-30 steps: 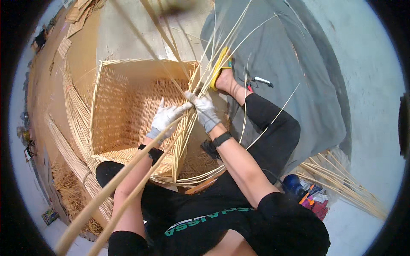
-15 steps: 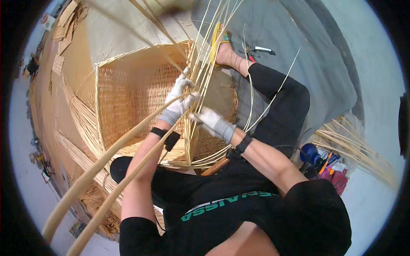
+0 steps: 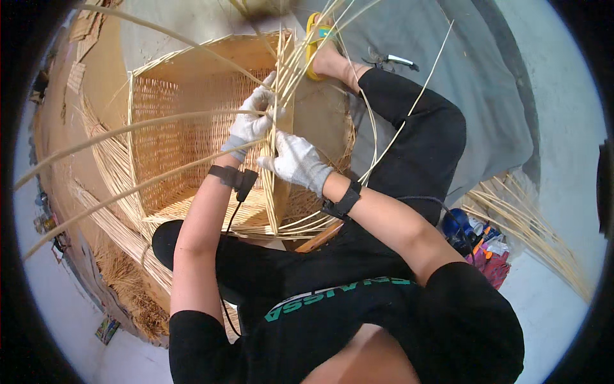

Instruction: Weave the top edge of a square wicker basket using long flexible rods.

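Observation:
A large wicker basket [image 3: 163, 102] lies tilted before me, its hollow inside showing. My left hand [image 3: 252, 116], in a white and grey glove, is closed around willow rods at the right-hand rim. Just below it my right hand [image 3: 295, 160], gloved too, pinches the rods along the same rim [image 3: 271, 192]; its fingertips are partly hidden. Two long willow rods [image 3: 147, 123] stretch from the rim to the left, and another long rod [image 3: 173, 37] rises to the upper left. Several upright willow rods [image 3: 297, 70] fan out above my hands.
Garden shears [image 3: 391, 61] lie on the grey cloth [image 3: 473, 96] near my foot in a yellow slipper [image 3: 313, 51]. Bundles of rods lie at the left [image 3: 118, 166] and right [image 3: 524, 224]. Beside my right thigh sits a blue object [image 3: 455, 227] among small items.
The long rods at the left have swung upward, away from the lower left. Both hands and the basket sit slightly further left and up in view; my right hand has closed in on the rim.

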{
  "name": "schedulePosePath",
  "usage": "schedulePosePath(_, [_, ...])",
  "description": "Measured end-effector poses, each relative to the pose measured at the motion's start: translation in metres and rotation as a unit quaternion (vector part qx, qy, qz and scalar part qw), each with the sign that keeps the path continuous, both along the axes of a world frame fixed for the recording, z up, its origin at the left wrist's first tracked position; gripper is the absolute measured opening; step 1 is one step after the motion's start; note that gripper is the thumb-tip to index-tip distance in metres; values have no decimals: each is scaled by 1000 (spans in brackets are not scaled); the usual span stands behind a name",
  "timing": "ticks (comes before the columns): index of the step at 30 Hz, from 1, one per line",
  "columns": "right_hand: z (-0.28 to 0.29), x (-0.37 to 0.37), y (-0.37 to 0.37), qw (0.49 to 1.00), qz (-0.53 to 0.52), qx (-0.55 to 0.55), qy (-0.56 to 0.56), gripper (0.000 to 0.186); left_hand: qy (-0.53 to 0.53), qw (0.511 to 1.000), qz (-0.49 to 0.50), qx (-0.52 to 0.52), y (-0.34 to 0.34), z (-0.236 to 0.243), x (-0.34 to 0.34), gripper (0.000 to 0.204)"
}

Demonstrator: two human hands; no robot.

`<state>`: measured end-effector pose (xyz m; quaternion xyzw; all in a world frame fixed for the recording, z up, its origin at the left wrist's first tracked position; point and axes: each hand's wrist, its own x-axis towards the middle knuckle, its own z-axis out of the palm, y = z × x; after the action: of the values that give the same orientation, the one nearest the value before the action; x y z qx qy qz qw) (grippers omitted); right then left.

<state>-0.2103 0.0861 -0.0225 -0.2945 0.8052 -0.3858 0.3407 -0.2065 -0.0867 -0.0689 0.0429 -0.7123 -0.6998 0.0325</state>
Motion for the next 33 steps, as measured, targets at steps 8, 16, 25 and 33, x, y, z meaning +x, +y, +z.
schedulePosePath(8, [24,-19,27,972,154,175,43,55,-44,979,35,-196,6,1,-1,41])
schedulePosePath(16, [49,-18,3,899,13,-339,276,21,-253,939,52,226,6,31,-2,34])
schedulePosePath(25, [-29,-22,-19,764,-176,-471,-404,20,-108,986,0,130,-12,7,11,31])
schedulePosePath(33, [29,-34,-61,922,294,-148,-206,36,-135,979,-137,63,-38,11,3,57])
